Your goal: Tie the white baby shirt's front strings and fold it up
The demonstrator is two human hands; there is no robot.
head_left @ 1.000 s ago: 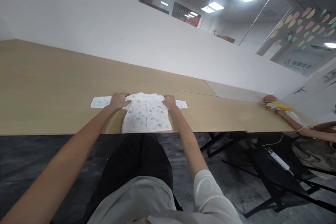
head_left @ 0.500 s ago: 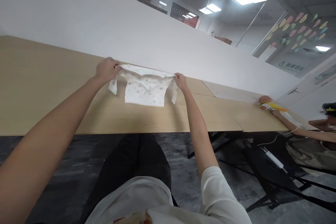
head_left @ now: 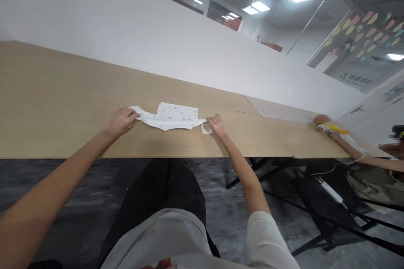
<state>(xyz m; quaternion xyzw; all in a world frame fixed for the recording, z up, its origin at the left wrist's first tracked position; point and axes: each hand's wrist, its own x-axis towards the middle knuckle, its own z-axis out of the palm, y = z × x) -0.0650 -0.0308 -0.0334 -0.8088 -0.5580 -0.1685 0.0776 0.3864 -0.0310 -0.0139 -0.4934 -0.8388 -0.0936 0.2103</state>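
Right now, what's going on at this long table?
A seated person is handling a small white printed baby shirt on a light wooden table. The left hand pinches one end of the shirt and the right hand pinches the other, with the garment lying flat and folded over between them. Further along to the right, another person's arm rests on the table beside a yellow and orange object that is too small to identify.

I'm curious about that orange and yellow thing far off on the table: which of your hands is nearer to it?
Right. The right hand holds the baby shirt on the side toward the orange-yellow object; the left hand grips its far end.
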